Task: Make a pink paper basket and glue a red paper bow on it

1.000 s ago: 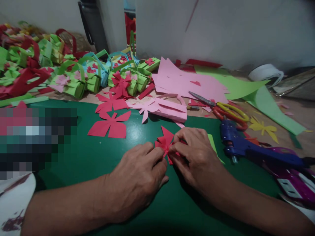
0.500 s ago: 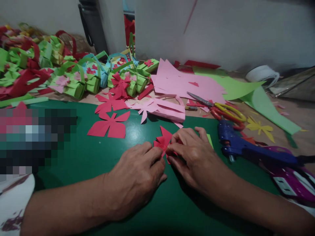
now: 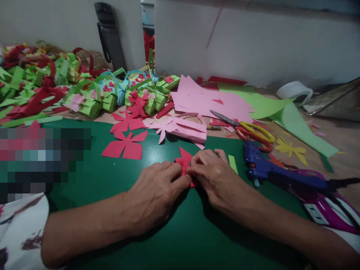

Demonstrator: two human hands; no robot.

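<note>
A small red paper flower lies on the green mat, mostly covered by my fingers. My left hand presses on its left side with fingers curled and pinched at the paper. My right hand covers its right side, fingertips pinching the same red flower. The two hands touch at the flower's middle.
A larger red flower cutout lies left on the mat. A pink folded piece, scissors, pink sheets, and a blue and purple glue gun sit behind and right. Green paper baskets pile up at the back left.
Both hands have closed in more tightly over the red flower, so less of it shows. The view has tilted slightly down.
</note>
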